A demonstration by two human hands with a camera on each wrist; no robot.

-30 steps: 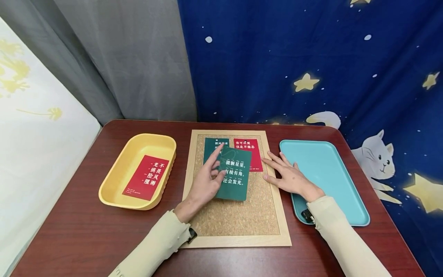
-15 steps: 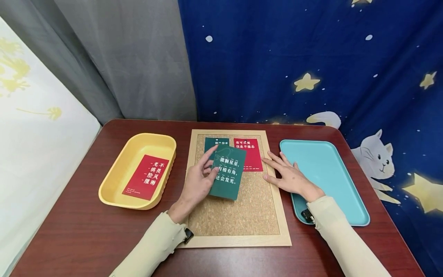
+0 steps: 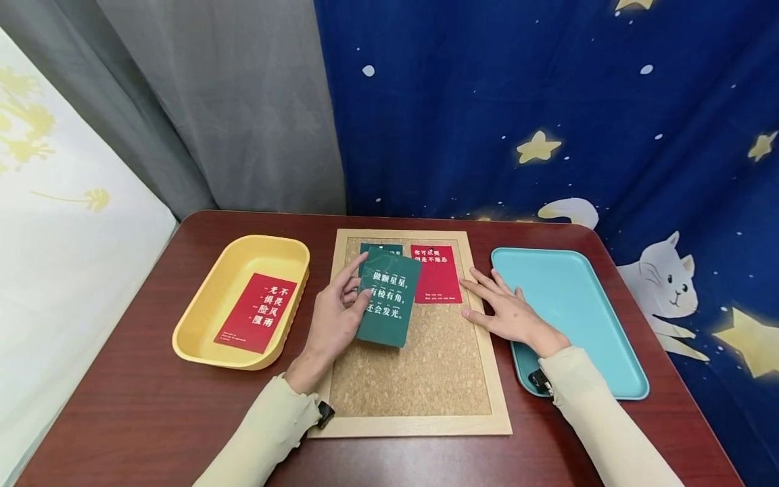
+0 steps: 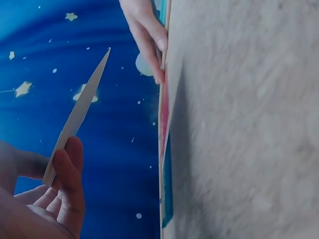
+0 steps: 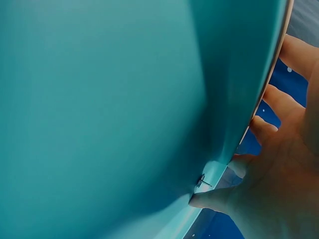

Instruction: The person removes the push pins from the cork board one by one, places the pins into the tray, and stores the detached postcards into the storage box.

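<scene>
My left hand (image 3: 333, 312) pinches a green card (image 3: 389, 297) with white lettering by its left edge, thumb on the front. In the left wrist view the card (image 4: 82, 112) shows edge-on, raised off the corkboard (image 3: 426, 379). It overlaps another green card (image 3: 383, 248) fixed at the board's top left, covering most of it. Beside that, a red card (image 3: 437, 277) sits at the top right, with a small dark pin (image 3: 431, 250) at its top edge. My right hand (image 3: 510, 311) rests with spread fingers on the board's right wooden frame, holding nothing.
A yellow bin (image 3: 201, 318) stands left of the board, with a red card (image 3: 255, 312) lying inside. On the right, a blue tray (image 3: 584, 304) lies under my right forearm; the right wrist view shows a small pushpin (image 5: 202, 181) in it. Curtains (image 3: 426, 135) hang behind the table.
My left hand has moved left with the green card, uncovering more of the red card on the board and covering more of the green one. The right hand has stayed in place.
</scene>
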